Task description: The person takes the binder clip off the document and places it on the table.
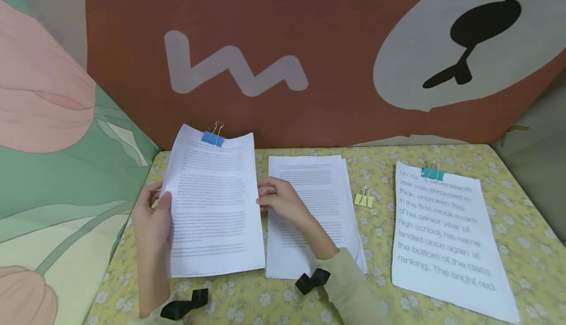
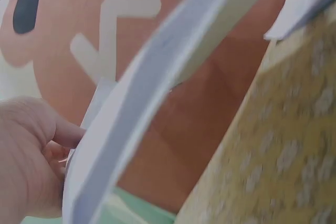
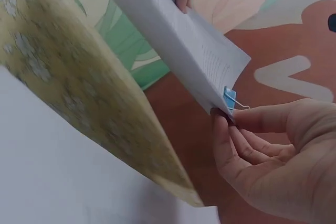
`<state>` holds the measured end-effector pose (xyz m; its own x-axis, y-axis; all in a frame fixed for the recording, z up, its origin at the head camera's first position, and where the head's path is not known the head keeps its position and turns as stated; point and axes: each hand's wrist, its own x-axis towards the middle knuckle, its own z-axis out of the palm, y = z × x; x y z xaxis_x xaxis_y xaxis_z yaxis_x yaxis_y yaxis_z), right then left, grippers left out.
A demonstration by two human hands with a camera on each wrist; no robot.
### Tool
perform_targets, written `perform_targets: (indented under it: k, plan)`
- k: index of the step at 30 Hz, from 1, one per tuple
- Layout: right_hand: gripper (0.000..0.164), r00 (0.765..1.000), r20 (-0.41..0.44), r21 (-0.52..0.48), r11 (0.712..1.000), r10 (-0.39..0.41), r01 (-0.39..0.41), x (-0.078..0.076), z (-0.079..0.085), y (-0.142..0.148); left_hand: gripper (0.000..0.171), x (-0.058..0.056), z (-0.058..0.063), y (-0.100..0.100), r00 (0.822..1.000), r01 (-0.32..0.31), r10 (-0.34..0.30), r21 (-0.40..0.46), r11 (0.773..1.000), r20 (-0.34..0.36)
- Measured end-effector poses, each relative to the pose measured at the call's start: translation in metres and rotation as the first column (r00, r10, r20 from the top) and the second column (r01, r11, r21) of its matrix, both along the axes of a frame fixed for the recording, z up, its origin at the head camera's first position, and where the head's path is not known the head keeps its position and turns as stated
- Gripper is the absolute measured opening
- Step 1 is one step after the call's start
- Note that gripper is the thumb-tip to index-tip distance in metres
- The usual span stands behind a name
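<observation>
Both hands hold a stack of printed paper [image 1: 210, 207] by its two long sides, lifted off the table and tilted. A blue binder clip [image 1: 212, 138] grips its top edge, wire handles up; the clip [image 3: 229, 98] also shows in the right wrist view. My left hand [image 1: 152, 219] pinches the left side, thumb on the printed face. In the left wrist view the left hand [image 2: 31, 156] is at the stack's curved edge. The right side is pinched between thumb and fingers of my right hand [image 1: 283, 199], which is over a second, unclipped paper stack [image 1: 309, 187].
Right of the unclipped stack lies a yellow binder clip [image 1: 364, 199]. Farther right is a large-print paper stack [image 1: 442, 246] with a teal binder clip [image 1: 433, 173] at its top. A yellow floral cloth [image 1: 247, 295] covers the table; a brown patterned backdrop [image 1: 283, 113] stands behind.
</observation>
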<state>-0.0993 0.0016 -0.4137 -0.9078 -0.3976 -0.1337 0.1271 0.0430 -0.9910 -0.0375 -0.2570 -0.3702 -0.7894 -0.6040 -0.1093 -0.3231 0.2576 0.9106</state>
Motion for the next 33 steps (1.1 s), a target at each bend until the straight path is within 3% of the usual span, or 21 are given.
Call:
perform_targets:
  k: [4, 7, 15, 21, 25, 30, 33]
  plan:
    - [0.028, 0.998, 0.030, -0.013, 0.998, -0.053, 0.054, -0.003, 0.010, 0.014, 0.034, 0.000, 0.006, 0.016, 0.999, 0.031, -0.030, 0.050, 0.998, -0.036]
    - [0.025, 0.992, 0.074, -0.015, 0.995, -0.102, 0.103, -0.005, 0.016, 0.028, 0.033, -0.002, 0.007, 0.031, 0.994, 0.091, -0.085, 0.088, 0.992, -0.073]
    - [0.050, 0.973, 0.153, -0.070, 0.980, -0.174, 0.186, -0.012, 0.012, 0.077, 0.032, -0.008, -0.003, 0.078, 0.965, 0.258, -0.239, 0.228, 0.939, -0.109]
    - [0.051, 0.940, 0.187, -0.084, 0.949, -0.284, 0.303, -0.011, 0.012, 0.118, 0.032, -0.012, -0.018, 0.106, 0.893, 0.449, -0.439, 0.265, 0.853, -0.097]
    - [0.050, 0.943, 0.174, -0.109, 0.946, -0.284, 0.305, -0.009, 0.014, 0.142, 0.031, -0.016, -0.026, 0.117, 0.829, 0.555, -0.553, 0.254, 0.793, -0.083]
    - [0.047, 0.956, 0.136, -0.120, 0.954, -0.260, 0.276, -0.009, 0.012, 0.158, 0.043, -0.023, -0.034, 0.128, 0.749, 0.653, -0.658, 0.243, 0.717, -0.072]
    - [0.046, 0.959, 0.120, -0.124, 0.954, -0.258, 0.272, -0.010, 0.009, 0.163, 0.048, -0.029, -0.038, 0.133, 0.736, 0.668, -0.675, 0.231, 0.708, -0.060]
